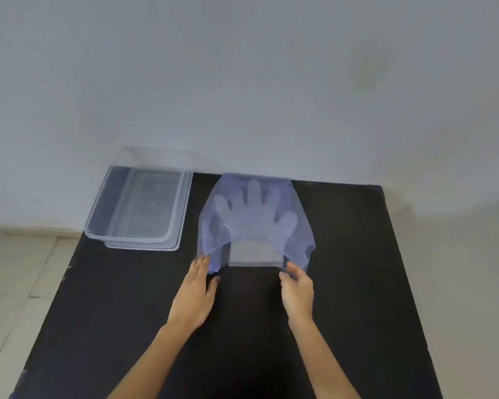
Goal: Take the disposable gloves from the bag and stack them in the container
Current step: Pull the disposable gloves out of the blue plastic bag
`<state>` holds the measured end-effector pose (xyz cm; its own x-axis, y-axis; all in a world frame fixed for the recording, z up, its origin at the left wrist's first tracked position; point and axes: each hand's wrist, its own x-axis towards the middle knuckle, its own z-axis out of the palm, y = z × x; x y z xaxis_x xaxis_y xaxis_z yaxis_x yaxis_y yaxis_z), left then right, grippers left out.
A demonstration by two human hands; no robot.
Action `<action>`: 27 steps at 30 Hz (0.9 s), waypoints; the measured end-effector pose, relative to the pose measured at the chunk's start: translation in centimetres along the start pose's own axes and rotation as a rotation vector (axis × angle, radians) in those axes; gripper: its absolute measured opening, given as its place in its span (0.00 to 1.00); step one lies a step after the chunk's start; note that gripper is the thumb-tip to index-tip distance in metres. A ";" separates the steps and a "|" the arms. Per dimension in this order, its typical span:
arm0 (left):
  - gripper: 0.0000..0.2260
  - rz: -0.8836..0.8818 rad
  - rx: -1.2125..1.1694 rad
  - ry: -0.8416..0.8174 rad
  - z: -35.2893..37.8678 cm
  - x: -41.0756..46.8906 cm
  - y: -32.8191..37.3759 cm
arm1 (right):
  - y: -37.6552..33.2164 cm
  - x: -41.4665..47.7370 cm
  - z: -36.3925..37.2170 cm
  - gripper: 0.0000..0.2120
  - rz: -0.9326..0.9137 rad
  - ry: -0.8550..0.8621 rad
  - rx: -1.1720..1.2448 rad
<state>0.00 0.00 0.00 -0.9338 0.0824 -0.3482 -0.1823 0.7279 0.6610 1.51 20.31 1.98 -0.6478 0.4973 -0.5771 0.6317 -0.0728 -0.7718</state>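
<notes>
A thin bluish plastic bag lies flat at the far middle of the black table. Through it shows a stack of clear disposable gloves, fingers pointing away from me, cuffs sticking out of the bag's near opening. My left hand pinches the bag's near left corner between thumb and fingers. My right hand grips the bag's near right corner. A clear rectangular plastic container sits empty at the table's far left corner, sitting on its lid.
A plain pale wall rises just behind the table's far edge. Beige floor tiles show to the left and right of the table. The container's left side overhangs the table's left edge slightly.
</notes>
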 end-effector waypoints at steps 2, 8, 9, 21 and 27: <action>0.28 0.045 0.029 0.015 0.4 1.6 -0.1 | -0.5 1.0 0.4 0.18 -0.004 0.026 -0.005; 0.26 0.234 0.252 0.000 1.6 5.3 -0.7 | -0.9 3.0 1.6 0.13 -0.035 0.090 -0.040; 0.26 0.258 0.291 -0.006 1.9 5.7 -1.0 | -0.9 3.3 2.0 0.12 -0.039 0.099 -0.057; 0.29 0.225 0.190 -0.037 3.5 7.4 -2.3 | -0.3 5.3 5.2 0.05 0.135 0.247 0.039; 0.28 0.225 0.107 -0.026 3.7 7.5 -2.2 | -0.3 5.5 5.7 0.10 0.277 0.287 0.278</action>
<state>-5.47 1.51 -6.54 -0.9386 0.2672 -0.2181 0.0644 0.7570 0.6502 -4.70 18.17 -2.52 -0.3035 0.6419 -0.7042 0.6007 -0.4448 -0.6643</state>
